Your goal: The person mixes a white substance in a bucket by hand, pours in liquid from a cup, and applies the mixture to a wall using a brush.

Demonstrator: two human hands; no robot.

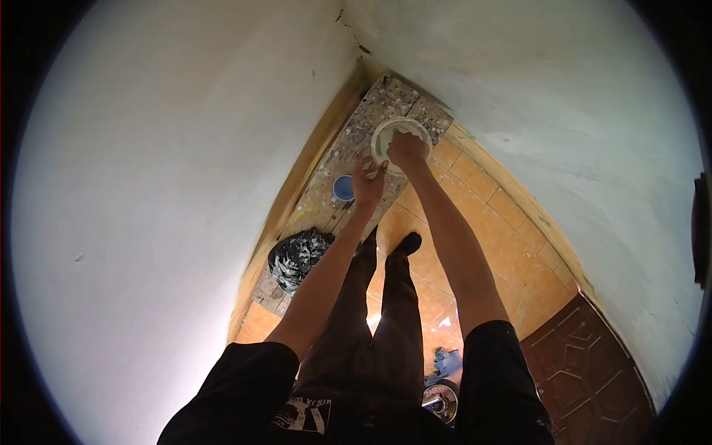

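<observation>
Dark clothing (304,426) bears lettering (314,401), apparently "NINJA" (partly unclear).

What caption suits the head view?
Right hand inside a pale bucket, left hand at its rim, blue cup nearby on the spattered board.

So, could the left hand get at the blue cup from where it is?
Probably yes. The blue cup sits on the spattered plank right beside the left hand, and nothing shows between them. The hand would likely just have to leave the bucket's rim.

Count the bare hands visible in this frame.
2: the left hand is at the rim of the pale tub; the right hand is over its opening.
</observation>
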